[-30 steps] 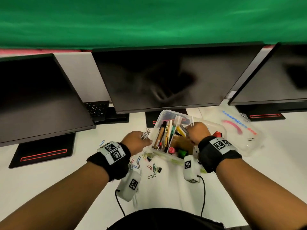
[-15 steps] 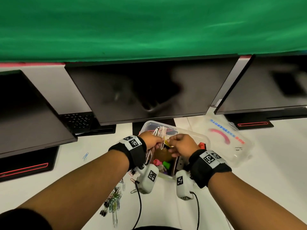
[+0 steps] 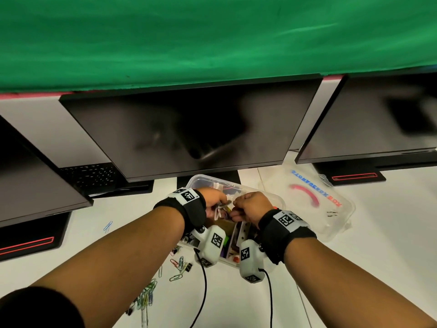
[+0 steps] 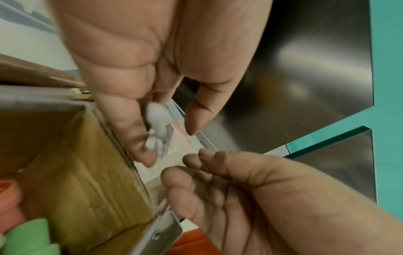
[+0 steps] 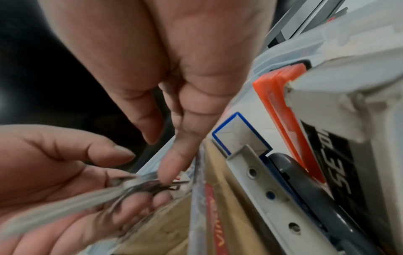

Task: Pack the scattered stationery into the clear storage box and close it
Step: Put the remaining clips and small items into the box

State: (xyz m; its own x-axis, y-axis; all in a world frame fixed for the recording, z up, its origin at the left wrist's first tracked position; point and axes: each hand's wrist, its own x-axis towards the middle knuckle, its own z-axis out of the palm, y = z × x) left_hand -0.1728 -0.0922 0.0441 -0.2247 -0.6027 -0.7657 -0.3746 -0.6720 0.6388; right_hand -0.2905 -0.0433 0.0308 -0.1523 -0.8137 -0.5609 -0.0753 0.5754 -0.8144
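Observation:
The clear storage box [image 3: 198, 179] stands open on the white desk, packed with pens, a brown carton [image 4: 76, 172] and an orange item [image 5: 283, 112]. Both hands hover over it. My left hand [image 3: 214, 204] grips a bundle of silvery paper clips [image 3: 221, 209], seen blurred between its fingers in the left wrist view [image 4: 156, 127]. My right hand [image 3: 250, 207] faces it with fingers curled, its thumb and fingertips closing on the end of the paper clips [image 5: 139, 186]. The box lid [image 3: 307, 200] lies flat to the right of the box.
Several loose coloured paper clips [image 3: 179, 266] and more clips [image 3: 146, 297] lie on the desk in front of the box, under my left forearm. One blue clip [image 3: 107, 226] sits apart at the left. Dark monitors [image 3: 189, 133] stand close behind the box.
My left hand carried the clip bundle from the desk to above the box. My right hand rose out of the box and met the bundle.

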